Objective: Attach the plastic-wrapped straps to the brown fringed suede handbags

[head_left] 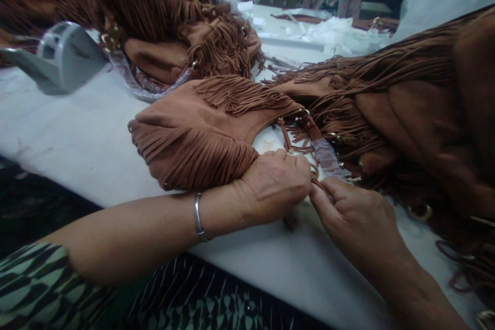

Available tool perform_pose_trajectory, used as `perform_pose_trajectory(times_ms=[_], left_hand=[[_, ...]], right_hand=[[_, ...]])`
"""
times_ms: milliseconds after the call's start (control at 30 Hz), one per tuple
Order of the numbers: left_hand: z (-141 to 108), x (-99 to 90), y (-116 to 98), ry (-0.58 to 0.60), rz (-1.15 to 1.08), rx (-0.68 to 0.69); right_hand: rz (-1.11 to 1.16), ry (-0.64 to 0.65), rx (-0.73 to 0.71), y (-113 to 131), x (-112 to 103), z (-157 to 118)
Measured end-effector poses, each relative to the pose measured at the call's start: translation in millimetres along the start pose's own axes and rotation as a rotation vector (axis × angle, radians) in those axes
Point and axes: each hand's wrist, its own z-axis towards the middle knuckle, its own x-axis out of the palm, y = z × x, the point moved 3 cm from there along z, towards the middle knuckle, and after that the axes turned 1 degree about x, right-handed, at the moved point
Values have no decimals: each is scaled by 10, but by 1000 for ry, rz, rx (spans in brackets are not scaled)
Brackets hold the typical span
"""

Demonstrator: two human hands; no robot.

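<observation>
A brown fringed suede handbag (185, 108) lies on the white table in front of me. My left hand (276, 183) is closed in a fist at the bag's near right end, and what its fingers hold is hidden. Close against it, my right hand (350, 206) pinches a thin brown leather cord (320, 184) by a gold ring (314, 171). Beyond both hands runs the bag's strap (327, 154), partly wrapped in clear plastic and joined to the bag by gold-coloured hardware (303, 113).
More brown fringed bags are heaped at the right (421, 108) and back left (154, 15). A grey tape dispenser (65, 59) stands on the left of the table (88, 139). White paper scraps (336, 33) lie farther back, where two people sit across the table.
</observation>
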Motion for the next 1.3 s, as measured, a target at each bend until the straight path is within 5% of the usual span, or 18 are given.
perform_pose_trajectory(times_ms=[300,500,767,1000,1300], left_hand=[[-12,-12,8,-86,5,-34],[-22,-37,-8,-62,7,0],[-8,-67,16,-61,-9,-21],[-16,-43,16,-78,-5,-28],[-18,-57,31,-81,-37,-35]], right_hand=[[-144,-196,-141,49,-18,-88],[-3,-116,-211,10,-24,-47],[61,-175,-241,1,-18,-68],[233,9,-175,-59,2,-33],[134,-152,-179,-19,16,-72]])
